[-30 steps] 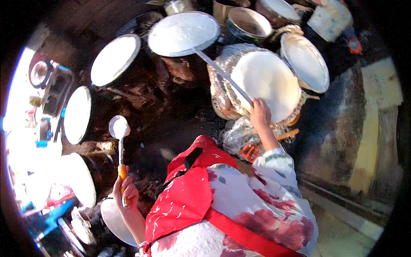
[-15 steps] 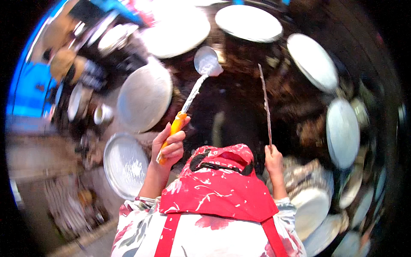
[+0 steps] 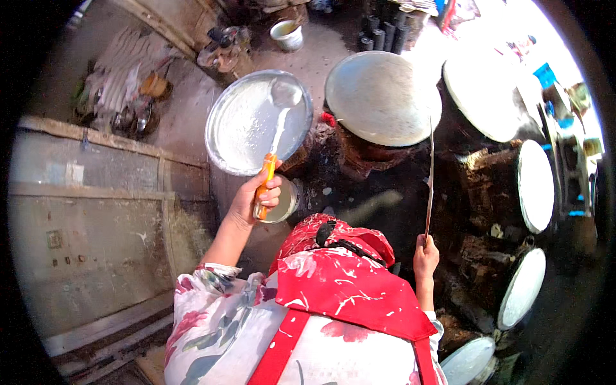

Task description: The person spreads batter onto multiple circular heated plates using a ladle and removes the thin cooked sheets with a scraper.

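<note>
My left hand (image 3: 252, 196) is closed around the orange handle of a ladle (image 3: 278, 133), whose shaft is smeared with white batter. The ladle's round bowl hangs over a wide metal basin (image 3: 221, 131) coated with white liquid; whether they touch I cannot tell. In my right hand (image 3: 425, 260) is a long thin stick (image 3: 430, 186), held upright. Its tip overlaps the right edge of a round pale griddle (image 3: 382, 96) beside the basin. Below the basin, partly hidden by my left hand, is a round pale container (image 3: 287, 204).
More round white griddles (image 3: 484, 93) curve away to the right, one (image 3: 536, 186) on a dark stove. A white bucket (image 3: 287, 36) stands beyond the basin, near black cylinders (image 3: 385, 35). A low panelled wall (image 3: 102, 237) lies at left. Bright light washes out the upper right.
My view has turned left, so the griddles have shifted to the right. The ladle has gone from above the dark floor to over the basin. Both hands keep their holds.
</note>
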`<state>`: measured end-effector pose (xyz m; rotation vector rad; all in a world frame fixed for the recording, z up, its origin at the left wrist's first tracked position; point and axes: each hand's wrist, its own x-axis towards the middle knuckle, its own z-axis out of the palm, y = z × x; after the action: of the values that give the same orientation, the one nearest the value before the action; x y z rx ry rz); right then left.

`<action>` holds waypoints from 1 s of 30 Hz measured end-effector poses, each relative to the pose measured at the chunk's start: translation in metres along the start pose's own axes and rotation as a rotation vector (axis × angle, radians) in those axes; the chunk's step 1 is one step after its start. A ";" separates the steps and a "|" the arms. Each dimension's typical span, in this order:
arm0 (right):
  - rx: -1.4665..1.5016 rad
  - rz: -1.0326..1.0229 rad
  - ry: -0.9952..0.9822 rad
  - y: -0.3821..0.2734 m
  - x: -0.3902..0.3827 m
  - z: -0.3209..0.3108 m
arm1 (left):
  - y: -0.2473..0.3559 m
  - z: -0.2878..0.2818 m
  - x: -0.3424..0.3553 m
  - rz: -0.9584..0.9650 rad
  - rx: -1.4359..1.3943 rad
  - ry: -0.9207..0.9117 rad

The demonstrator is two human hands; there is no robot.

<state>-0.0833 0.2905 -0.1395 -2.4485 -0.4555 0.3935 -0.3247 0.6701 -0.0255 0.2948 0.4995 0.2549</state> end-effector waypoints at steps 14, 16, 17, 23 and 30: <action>-0.241 -0.297 -0.169 -0.099 0.027 0.045 | 0.118 -0.203 0.157 -0.006 2.164 0.543; -0.209 -0.278 -0.272 -0.121 0.036 0.068 | 0.124 -0.260 0.145 0.080 2.172 0.422; -0.179 -0.251 -0.308 -0.129 0.041 0.083 | 0.121 -0.247 0.138 -0.087 1.836 0.451; 0.473 0.280 -0.855 -0.182 0.066 0.220 | 0.056 -0.203 0.067 -0.357 0.007 0.230; 0.772 0.521 -1.078 -0.232 0.058 0.263 | 0.046 -0.114 0.027 -0.071 -0.661 -0.128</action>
<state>-0.1840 0.6236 -0.2088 -1.3904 -0.0190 1.7496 -0.3666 0.7460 -0.1173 -0.3483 0.2764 0.3148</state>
